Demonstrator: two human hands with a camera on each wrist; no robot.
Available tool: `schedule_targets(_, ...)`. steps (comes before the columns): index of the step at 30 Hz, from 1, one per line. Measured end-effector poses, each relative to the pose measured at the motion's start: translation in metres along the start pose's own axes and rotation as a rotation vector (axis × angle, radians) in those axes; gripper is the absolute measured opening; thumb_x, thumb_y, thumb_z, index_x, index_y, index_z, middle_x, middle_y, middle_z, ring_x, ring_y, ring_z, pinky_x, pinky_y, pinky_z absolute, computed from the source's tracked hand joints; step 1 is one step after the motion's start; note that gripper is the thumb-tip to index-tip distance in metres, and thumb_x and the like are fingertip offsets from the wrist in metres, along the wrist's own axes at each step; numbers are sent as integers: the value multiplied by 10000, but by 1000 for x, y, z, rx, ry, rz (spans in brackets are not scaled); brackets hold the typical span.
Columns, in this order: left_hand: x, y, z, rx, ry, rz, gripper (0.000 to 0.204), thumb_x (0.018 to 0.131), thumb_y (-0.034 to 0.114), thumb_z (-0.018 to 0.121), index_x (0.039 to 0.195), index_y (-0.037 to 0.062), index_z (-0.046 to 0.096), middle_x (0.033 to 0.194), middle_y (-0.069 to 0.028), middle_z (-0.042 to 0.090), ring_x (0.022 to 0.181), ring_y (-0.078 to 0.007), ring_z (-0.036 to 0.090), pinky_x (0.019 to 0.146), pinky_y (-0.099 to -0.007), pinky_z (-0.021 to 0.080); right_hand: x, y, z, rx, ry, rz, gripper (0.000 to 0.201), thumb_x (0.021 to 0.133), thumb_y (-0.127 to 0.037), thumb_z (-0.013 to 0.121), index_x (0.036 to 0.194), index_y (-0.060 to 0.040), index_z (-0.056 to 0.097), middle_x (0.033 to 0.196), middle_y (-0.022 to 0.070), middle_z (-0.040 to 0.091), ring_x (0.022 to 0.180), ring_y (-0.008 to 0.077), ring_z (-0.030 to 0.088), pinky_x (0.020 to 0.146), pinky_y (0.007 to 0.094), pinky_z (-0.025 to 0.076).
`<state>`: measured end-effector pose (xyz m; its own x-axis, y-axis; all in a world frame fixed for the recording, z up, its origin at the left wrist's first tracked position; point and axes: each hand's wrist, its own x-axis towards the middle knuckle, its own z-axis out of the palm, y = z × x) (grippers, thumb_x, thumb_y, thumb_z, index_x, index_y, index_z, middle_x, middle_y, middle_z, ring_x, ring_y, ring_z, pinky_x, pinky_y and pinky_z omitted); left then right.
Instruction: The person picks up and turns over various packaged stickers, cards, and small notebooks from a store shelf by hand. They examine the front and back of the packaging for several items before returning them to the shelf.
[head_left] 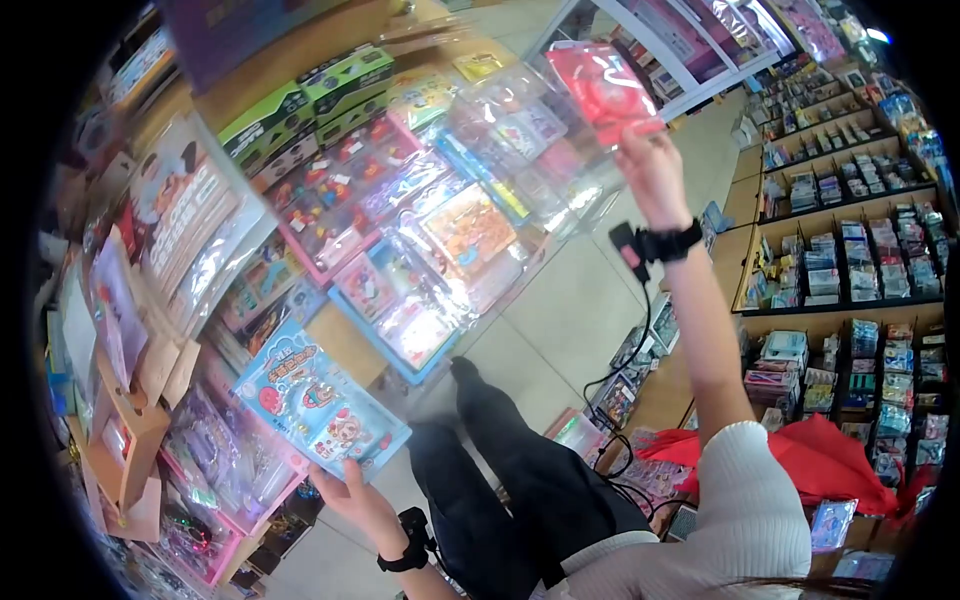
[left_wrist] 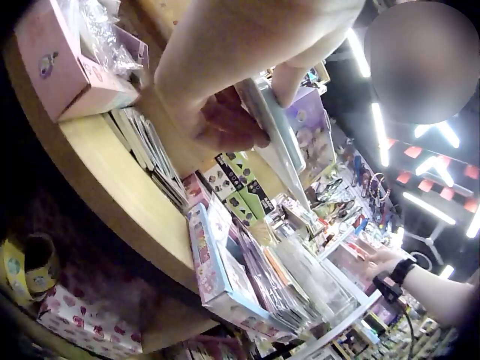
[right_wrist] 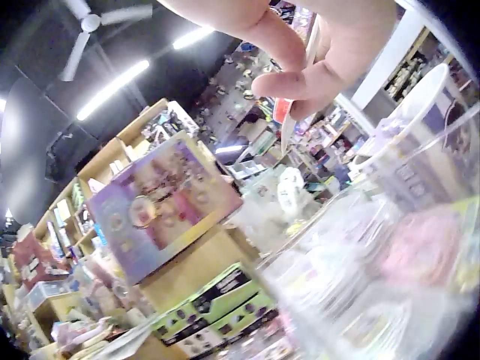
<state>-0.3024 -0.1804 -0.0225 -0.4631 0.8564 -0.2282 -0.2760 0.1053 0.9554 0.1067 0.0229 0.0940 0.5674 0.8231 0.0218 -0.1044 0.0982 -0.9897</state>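
Observation:
My left hand [head_left: 350,500] pinches the lower edge of a light blue cartoon packet [head_left: 325,400], its printed front facing up. The left wrist view shows this packet [left_wrist: 279,139] almost edge-on between thumb and fingers. Out ahead on the right, my right hand [head_left: 652,180] grips a shiny red packet [head_left: 605,90] by its near end. In the right wrist view, thumb and fingers press together on the thin red-and-white edge [right_wrist: 285,116] of that packet. Most of its face is hidden there.
Clear-wrapped packets and a blue-edged tray [head_left: 395,310] cover the display table, with green-and-black boxes [head_left: 350,85] behind. A tiered rack [head_left: 840,250] of small packs lines the right. Red cloth [head_left: 830,460] lies beside the person; tiled floor [head_left: 540,340] runs between.

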Motion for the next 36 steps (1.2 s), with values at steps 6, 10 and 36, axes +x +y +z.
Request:
schedule_targets(6, 6, -1, 15, -43, 99, -16, 337, 889, 78, 519, 1192, -18, 406, 1092, -98, 535, 954, -157, 524, 829, -302, 424, 126, 31, -50, -119, 118, 151, 127, 811, 32, 548, 925, 15, 494, 864, 84, 564, 708, 166, 566, 594, 290, 495)
schedule_targets(10, 1, -9, 35, -79, 159, -12, 338, 889, 104, 533, 1181, -16, 413, 1087, -97, 542, 957, -159, 534, 815, -299, 443, 151, 36, -59, -160, -56, 377, 135, 794, 65, 544, 927, 53, 524, 913, 135, 601, 716, 174, 589, 566, 238, 487)
schedule_targets(36, -15, -23, 18, -183, 470, -47, 337, 873, 118, 542, 1156, -12, 414, 1092, -101, 530, 993, -150, 514, 876, -309, 387, -227, 119, 205, 49, -854, 657, 252, 887, -95, 470, 1115, 14, 472, 1088, 138, 557, 932, 195, 574, 748, 292, 488)
